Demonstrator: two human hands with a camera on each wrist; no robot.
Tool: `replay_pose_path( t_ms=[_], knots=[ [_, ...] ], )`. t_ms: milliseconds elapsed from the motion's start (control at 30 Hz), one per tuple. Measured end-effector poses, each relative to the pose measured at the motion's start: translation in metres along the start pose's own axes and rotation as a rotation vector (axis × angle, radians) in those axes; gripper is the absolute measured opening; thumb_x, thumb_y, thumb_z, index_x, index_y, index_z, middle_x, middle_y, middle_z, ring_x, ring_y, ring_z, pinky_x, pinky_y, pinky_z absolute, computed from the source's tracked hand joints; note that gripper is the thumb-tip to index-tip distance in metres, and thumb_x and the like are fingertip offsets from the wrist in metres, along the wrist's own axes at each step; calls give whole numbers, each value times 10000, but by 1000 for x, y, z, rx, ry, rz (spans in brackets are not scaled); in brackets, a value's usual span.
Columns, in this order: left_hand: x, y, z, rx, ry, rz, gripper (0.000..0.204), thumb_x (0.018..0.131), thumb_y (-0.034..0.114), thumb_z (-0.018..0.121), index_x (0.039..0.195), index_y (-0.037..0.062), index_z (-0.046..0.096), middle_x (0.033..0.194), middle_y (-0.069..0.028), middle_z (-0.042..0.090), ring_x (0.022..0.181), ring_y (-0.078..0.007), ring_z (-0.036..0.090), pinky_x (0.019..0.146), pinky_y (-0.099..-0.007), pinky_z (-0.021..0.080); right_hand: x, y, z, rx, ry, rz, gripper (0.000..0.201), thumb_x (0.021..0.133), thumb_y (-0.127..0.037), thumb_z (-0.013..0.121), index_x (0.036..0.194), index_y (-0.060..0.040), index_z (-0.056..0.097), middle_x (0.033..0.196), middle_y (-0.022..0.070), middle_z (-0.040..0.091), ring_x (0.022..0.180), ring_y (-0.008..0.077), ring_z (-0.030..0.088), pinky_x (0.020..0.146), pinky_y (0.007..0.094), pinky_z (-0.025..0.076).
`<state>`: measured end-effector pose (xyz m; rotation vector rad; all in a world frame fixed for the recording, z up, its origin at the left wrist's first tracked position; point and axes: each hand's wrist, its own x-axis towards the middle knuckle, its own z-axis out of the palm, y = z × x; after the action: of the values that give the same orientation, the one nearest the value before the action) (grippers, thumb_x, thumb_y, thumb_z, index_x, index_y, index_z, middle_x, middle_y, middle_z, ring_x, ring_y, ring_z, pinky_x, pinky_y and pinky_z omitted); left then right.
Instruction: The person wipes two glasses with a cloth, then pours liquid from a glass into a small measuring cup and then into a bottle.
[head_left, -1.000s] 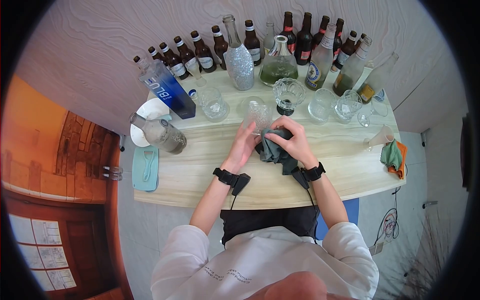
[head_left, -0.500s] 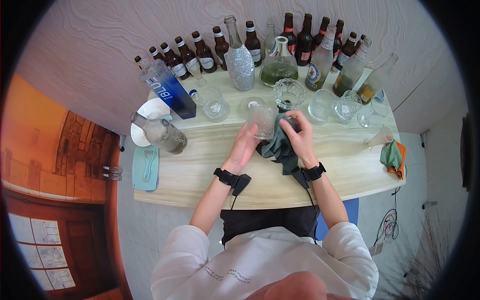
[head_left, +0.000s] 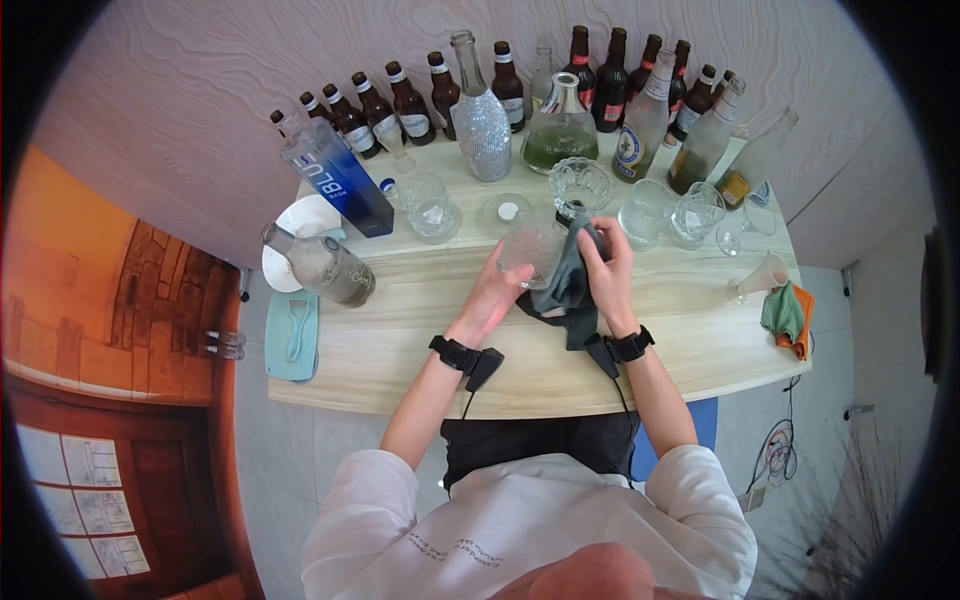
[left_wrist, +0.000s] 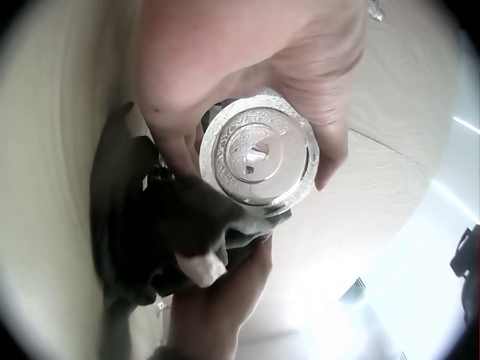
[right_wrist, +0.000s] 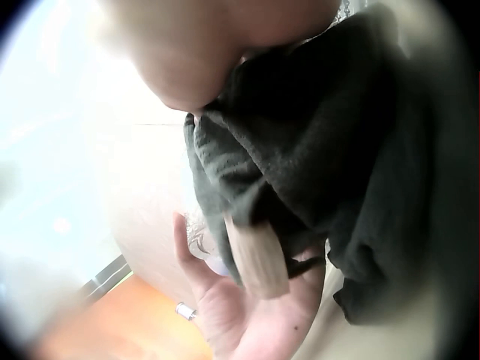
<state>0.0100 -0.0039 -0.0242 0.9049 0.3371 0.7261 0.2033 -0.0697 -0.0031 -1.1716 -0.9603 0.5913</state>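
Note:
In the head view, my left hand (head_left: 490, 298) grips a clear textured glass tumbler (head_left: 530, 250) above the table, thumb on its near side. The left wrist view looks straight at the glass's round patterned end (left_wrist: 259, 156), with fingers and thumb curled round its wall. My right hand (head_left: 610, 275) pinches a dark grey-green cloth (head_left: 568, 300) at the glass's right side. Folds of the cloth hang below both hands and overlap the glass edge. In the right wrist view, the cloth (right_wrist: 300, 142) hides most of the glass, and a pale tag (right_wrist: 256, 259) sticks out.
A footed glass bowl (head_left: 580, 185) and a round clear dish (head_left: 507, 212) stand just beyond the hands. Tumblers (head_left: 645, 212) flank them. Behind are a glittery bottle (head_left: 482, 135), a green-filled decanter (head_left: 562, 140) and several brown bottles. A blue bottle (head_left: 345, 190) stands left; folded cloths (head_left: 788, 318) lie right.
The tumbler has come nearer and turned in my left hand, uncovering the round dish behind it. My right hand has drawn the cloth rightward, from over the glass to its side.

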Motion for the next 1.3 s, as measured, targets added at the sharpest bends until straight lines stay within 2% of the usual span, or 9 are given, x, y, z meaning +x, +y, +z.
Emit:
replay_pose_path(
  t_ms=[133, 233, 433, 533, 633, 733, 1067, 1167, 1300],
  knots=[
    [-3, 7, 5, 3, -71, -28, 821, 950, 342, 737, 1602, 55, 329, 1522, -95, 512, 1426, -209, 476, 1195, -399, 383, 1, 0, -1, 43, 25, -13, 159, 993, -69, 697, 1123, 2, 638, 913, -15, 631, 811, 45, 535, 699, 216, 429],
    [-5, 7, 9, -20, 37, -42, 775, 963, 548, 674, 1533, 81, 435, 1447, -87, 574, 1321, -218, 551, 1076, -396, 455, 3, -1, -5, -54, -103, -93, 130, 952, -54, 731, 1046, 16, 672, 934, 5, 642, 819, 75, 556, 714, 240, 443],
    [4, 0, -9, -71, 144, -33, 696, 1021, 662, 509, 1452, 117, 517, 1331, -39, 642, 1134, -156, 578, 901, -341, 448, 1, -11, 3, -228, -208, -293, 157, 869, -60, 800, 975, 16, 710, 934, 53, 665, 785, 137, 586, 718, 279, 462],
    [4, -5, -15, -39, 195, -10, 653, 1026, 588, 559, 1477, 122, 485, 1380, -45, 607, 1209, -175, 566, 994, -357, 449, 1, -12, 2, -331, -95, -218, 164, 891, -78, 801, 981, 20, 705, 894, 24, 654, 765, 106, 570, 690, 262, 449],
    [-5, 19, 23, 139, 155, 45, 623, 1022, 485, 616, 1505, 132, 441, 1446, -57, 551, 1304, -199, 532, 1099, -373, 416, 2, 1, 0, -119, 51, 3, 156, 922, -93, 791, 977, 21, 699, 865, -10, 636, 751, 66, 540, 659, 240, 425],
    [-1, 10, 13, 251, 80, 40, 630, 1001, 362, 686, 1519, 147, 399, 1437, -88, 529, 1350, -194, 503, 1138, -392, 399, 1, -4, 0, -71, 46, 4, 141, 949, -95, 771, 969, 19, 691, 884, -25, 623, 752, 35, 502, 648, 218, 398],
    [2, 2, -7, -26, 219, 24, 658, 1027, 526, 590, 1526, 124, 440, 1439, -87, 578, 1357, -212, 519, 1115, -402, 413, 4, -8, -2, -190, -226, -164, 183, 880, -104, 811, 966, 12, 699, 844, 12, 628, 701, 83, 499, 632, 267, 402],
    [2, 2, -13, -43, 194, 27, 679, 1021, 544, 589, 1531, 121, 441, 1434, -79, 589, 1348, -208, 532, 1111, -401, 417, 4, -10, -2, -340, -159, -150, 189, 888, -113, 810, 979, 15, 705, 798, 4, 640, 672, 73, 501, 608, 260, 408],
    [-5, 12, 10, 100, 102, -12, 675, 1006, 500, 638, 1527, 121, 436, 1446, -71, 566, 1347, -199, 532, 1138, -398, 404, 6, 3, -1, -133, 69, -5, 159, 943, -103, 770, 1007, 24, 699, 798, -23, 658, 668, 27, 504, 589, 217, 392]
  ],
)
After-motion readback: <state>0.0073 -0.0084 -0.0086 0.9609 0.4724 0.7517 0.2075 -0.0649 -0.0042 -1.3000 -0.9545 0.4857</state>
